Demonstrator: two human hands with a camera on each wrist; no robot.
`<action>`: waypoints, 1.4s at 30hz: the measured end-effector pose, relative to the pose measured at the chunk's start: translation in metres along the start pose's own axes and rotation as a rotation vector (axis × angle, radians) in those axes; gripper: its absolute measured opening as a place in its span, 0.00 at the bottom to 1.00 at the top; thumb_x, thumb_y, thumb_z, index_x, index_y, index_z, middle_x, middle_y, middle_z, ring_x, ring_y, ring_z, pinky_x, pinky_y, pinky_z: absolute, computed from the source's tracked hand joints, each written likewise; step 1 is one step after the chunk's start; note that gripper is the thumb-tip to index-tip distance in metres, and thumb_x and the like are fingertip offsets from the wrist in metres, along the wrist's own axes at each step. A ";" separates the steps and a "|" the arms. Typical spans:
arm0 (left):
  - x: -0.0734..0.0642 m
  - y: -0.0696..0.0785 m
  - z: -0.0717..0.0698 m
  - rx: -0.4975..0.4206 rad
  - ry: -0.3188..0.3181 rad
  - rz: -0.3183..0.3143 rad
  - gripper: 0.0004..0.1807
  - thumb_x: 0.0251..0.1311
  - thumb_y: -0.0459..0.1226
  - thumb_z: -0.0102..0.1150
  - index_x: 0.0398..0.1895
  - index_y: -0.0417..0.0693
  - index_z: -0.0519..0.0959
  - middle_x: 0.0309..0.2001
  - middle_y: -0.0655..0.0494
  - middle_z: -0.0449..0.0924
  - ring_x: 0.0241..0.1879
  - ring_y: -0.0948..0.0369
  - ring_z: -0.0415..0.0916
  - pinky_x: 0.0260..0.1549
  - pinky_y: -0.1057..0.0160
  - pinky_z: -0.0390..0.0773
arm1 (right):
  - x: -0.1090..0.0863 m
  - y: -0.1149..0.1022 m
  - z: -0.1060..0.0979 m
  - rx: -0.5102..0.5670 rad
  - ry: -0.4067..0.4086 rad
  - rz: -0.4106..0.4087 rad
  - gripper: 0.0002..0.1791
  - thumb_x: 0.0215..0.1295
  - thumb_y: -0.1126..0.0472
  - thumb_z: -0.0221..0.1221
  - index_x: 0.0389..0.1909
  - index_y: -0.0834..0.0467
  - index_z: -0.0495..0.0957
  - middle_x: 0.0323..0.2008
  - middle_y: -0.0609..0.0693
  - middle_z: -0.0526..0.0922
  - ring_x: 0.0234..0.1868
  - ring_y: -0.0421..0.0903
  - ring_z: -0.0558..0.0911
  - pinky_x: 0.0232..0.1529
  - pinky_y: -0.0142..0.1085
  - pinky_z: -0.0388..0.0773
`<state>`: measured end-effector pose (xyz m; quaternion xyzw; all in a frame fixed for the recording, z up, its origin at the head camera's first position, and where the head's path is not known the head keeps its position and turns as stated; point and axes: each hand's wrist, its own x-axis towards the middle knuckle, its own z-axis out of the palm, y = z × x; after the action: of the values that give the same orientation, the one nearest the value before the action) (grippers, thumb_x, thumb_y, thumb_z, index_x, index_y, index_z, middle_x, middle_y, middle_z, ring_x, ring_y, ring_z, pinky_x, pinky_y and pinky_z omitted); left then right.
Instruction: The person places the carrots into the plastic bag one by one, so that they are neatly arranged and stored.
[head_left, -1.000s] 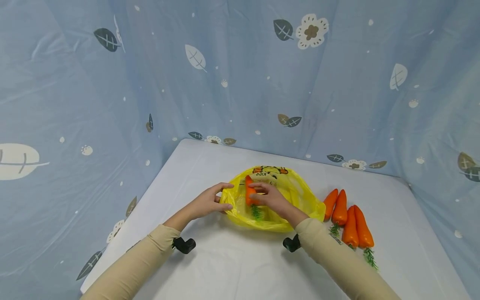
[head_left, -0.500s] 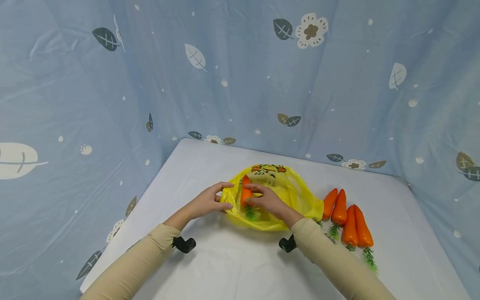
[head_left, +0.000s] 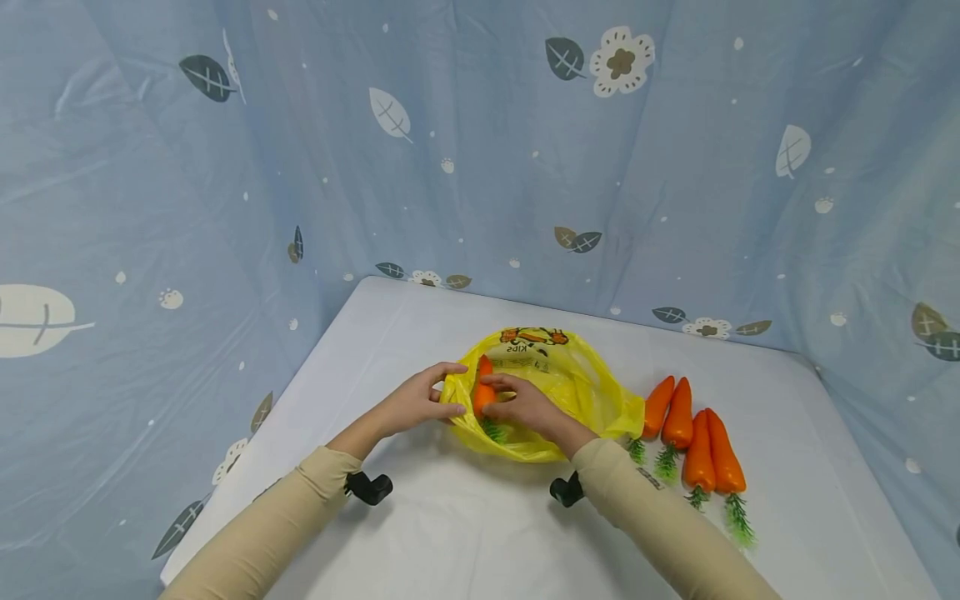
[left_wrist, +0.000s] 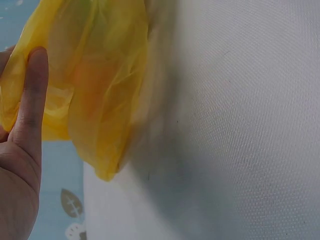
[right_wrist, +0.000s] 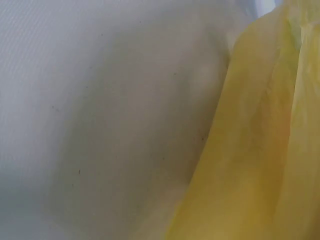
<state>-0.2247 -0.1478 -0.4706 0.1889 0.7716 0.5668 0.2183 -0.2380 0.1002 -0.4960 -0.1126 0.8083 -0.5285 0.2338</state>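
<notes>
A yellow plastic bag (head_left: 577, 375) with a printed inner face lies spread open on the table. My left hand (head_left: 420, 400) grips its left rim; in the left wrist view the thumb (left_wrist: 34, 95) presses against the yellow film. Inside the bag's mouth my right hand (head_left: 525, 407) holds an orange carrot (head_left: 484, 392), pointed end away from me and green leafy top (head_left: 493, 430) towards me. That carrot sits close to the left rim. The right wrist view shows only the bag's side (right_wrist: 240, 150) and the tabletop, with the hand hidden.
Several orange carrots (head_left: 698, 454) with green tops lie right of the bag, beside my right forearm. The white table (head_left: 465, 533) meets a blue patterned curtain (head_left: 480, 167) at the back and sides. Dark wrist camera mounts (head_left: 370, 488) stick out under both wrists.
My right hand has moved left inside the bag with the carrot, bringing it nearer the left rim. My left hand keeps its place on the rim.
</notes>
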 end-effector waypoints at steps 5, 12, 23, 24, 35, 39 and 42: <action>0.000 -0.001 0.000 0.010 0.009 0.002 0.40 0.65 0.39 0.69 0.76 0.46 0.61 0.72 0.40 0.61 0.42 0.54 0.86 0.43 0.56 0.86 | 0.002 0.001 0.004 0.010 -0.014 -0.007 0.29 0.68 0.58 0.67 0.69 0.49 0.74 0.63 0.53 0.75 0.57 0.53 0.78 0.55 0.42 0.81; -0.002 0.000 0.000 0.020 0.023 -0.004 0.40 0.64 0.39 0.69 0.76 0.47 0.61 0.69 0.40 0.67 0.41 0.54 0.86 0.43 0.57 0.86 | 0.002 0.002 0.007 0.001 -0.018 -0.009 0.29 0.67 0.58 0.67 0.69 0.49 0.74 0.62 0.52 0.76 0.53 0.51 0.79 0.53 0.40 0.82; -0.004 0.000 -0.002 0.010 0.023 -0.002 0.39 0.65 0.38 0.69 0.76 0.45 0.61 0.64 0.39 0.73 0.42 0.54 0.86 0.42 0.57 0.86 | 0.002 0.002 0.006 -0.045 -0.020 -0.007 0.29 0.67 0.55 0.68 0.69 0.45 0.75 0.62 0.52 0.76 0.53 0.51 0.79 0.54 0.41 0.81; -0.004 -0.001 -0.002 0.008 0.023 -0.008 0.39 0.64 0.38 0.69 0.76 0.46 0.61 0.62 0.40 0.75 0.42 0.54 0.86 0.43 0.57 0.86 | 0.002 0.001 0.006 -0.051 -0.021 -0.006 0.30 0.67 0.55 0.68 0.70 0.45 0.74 0.63 0.52 0.76 0.53 0.51 0.79 0.54 0.42 0.81; -0.003 -0.002 -0.003 -0.015 0.015 -0.011 0.40 0.64 0.38 0.69 0.76 0.45 0.61 0.58 0.39 0.79 0.42 0.54 0.86 0.43 0.56 0.86 | -0.001 -0.003 0.001 -0.080 -0.027 0.012 0.38 0.66 0.55 0.69 0.75 0.46 0.67 0.66 0.55 0.73 0.59 0.54 0.78 0.56 0.44 0.81; -0.003 -0.002 -0.003 -0.024 0.015 -0.011 0.40 0.64 0.38 0.69 0.76 0.45 0.61 0.63 0.39 0.74 0.43 0.54 0.86 0.43 0.56 0.86 | -0.001 -0.002 -0.001 -0.078 -0.026 0.012 0.38 0.65 0.57 0.70 0.75 0.48 0.67 0.66 0.57 0.73 0.59 0.55 0.78 0.54 0.44 0.82; -0.003 -0.003 -0.003 -0.026 0.012 -0.003 0.40 0.64 0.38 0.69 0.76 0.43 0.60 0.63 0.38 0.74 0.43 0.54 0.86 0.43 0.56 0.86 | -0.002 -0.002 -0.001 -0.078 -0.016 0.014 0.38 0.65 0.57 0.70 0.75 0.48 0.68 0.66 0.58 0.73 0.59 0.56 0.78 0.52 0.44 0.83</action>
<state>-0.2239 -0.1528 -0.4726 0.1816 0.7656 0.5778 0.2169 -0.2372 0.1015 -0.4935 -0.1202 0.8272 -0.4940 0.2395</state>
